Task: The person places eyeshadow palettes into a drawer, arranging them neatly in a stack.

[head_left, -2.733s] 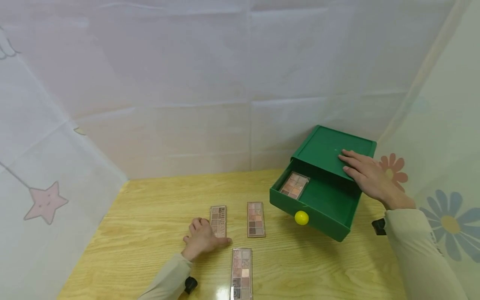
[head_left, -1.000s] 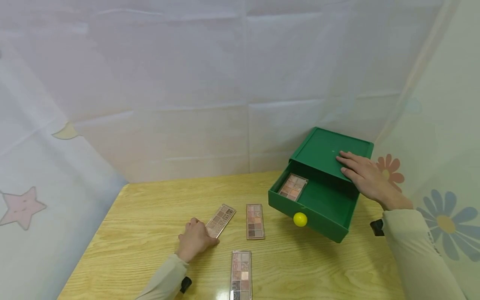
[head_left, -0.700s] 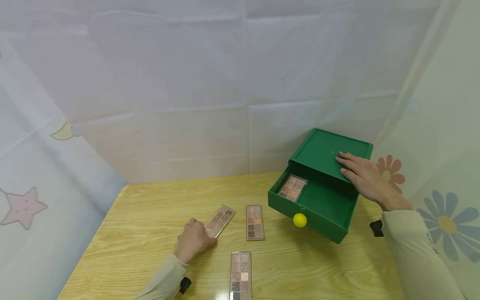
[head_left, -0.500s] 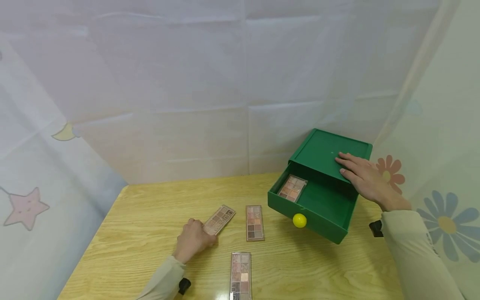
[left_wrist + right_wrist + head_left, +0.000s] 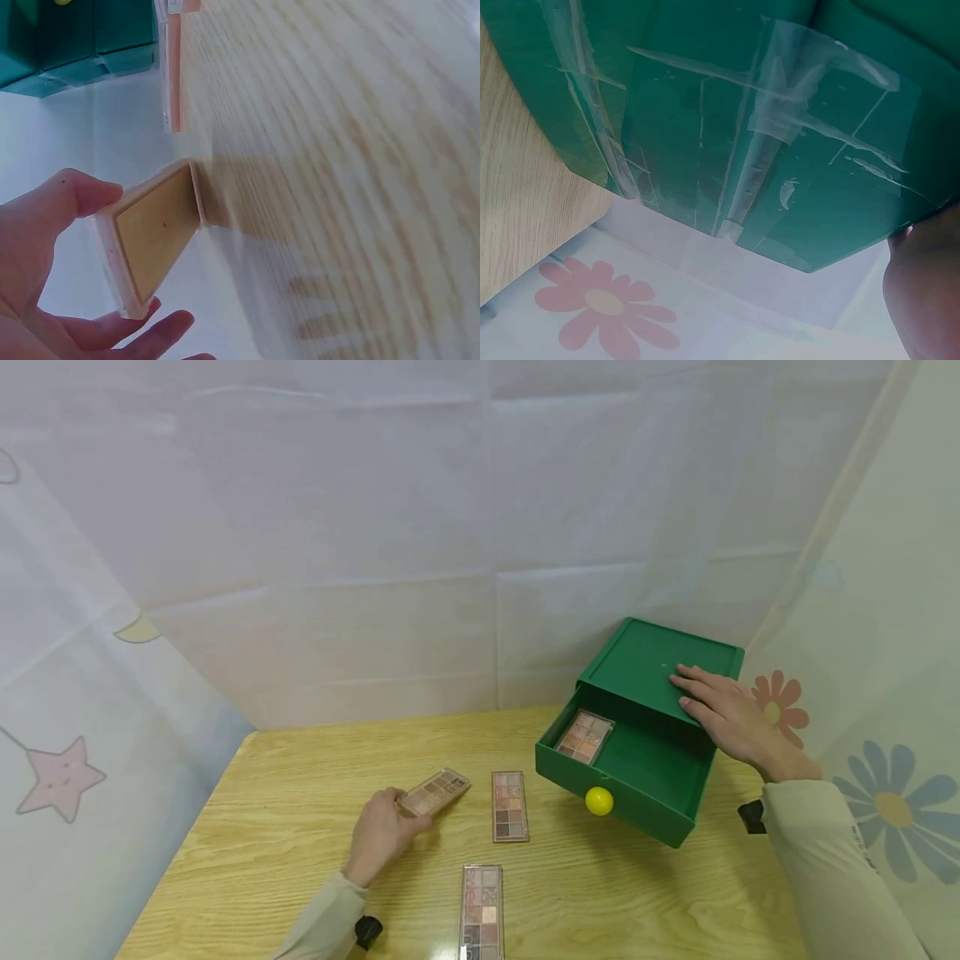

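My left hand point(image 5: 386, 827) pinches the near end of a long eyeshadow palette point(image 5: 436, 792) between thumb and fingers. In the left wrist view this palette point(image 5: 154, 240) is tilted, its near end lifted and its far end touching the wooden table point(image 5: 337, 150). My right hand point(image 5: 720, 706) lies flat with straight fingers on top of the green drawer box point(image 5: 645, 652). Its drawer point(image 5: 652, 768) stands pulled out, with a yellow knob point(image 5: 599, 801) on the front. A square palette point(image 5: 587, 735) lies in the drawer's left corner.
Two more long palettes lie on the table, one point(image 5: 510, 806) right of the held one and one point(image 5: 482, 910) near the front edge. White cloth walls point(image 5: 450, 527) enclose the table on three sides. The green box point(image 5: 742, 127) fills the right wrist view.
My left hand has turned the palette clockwise and raised its near end off the table. The right hand stays on the box.
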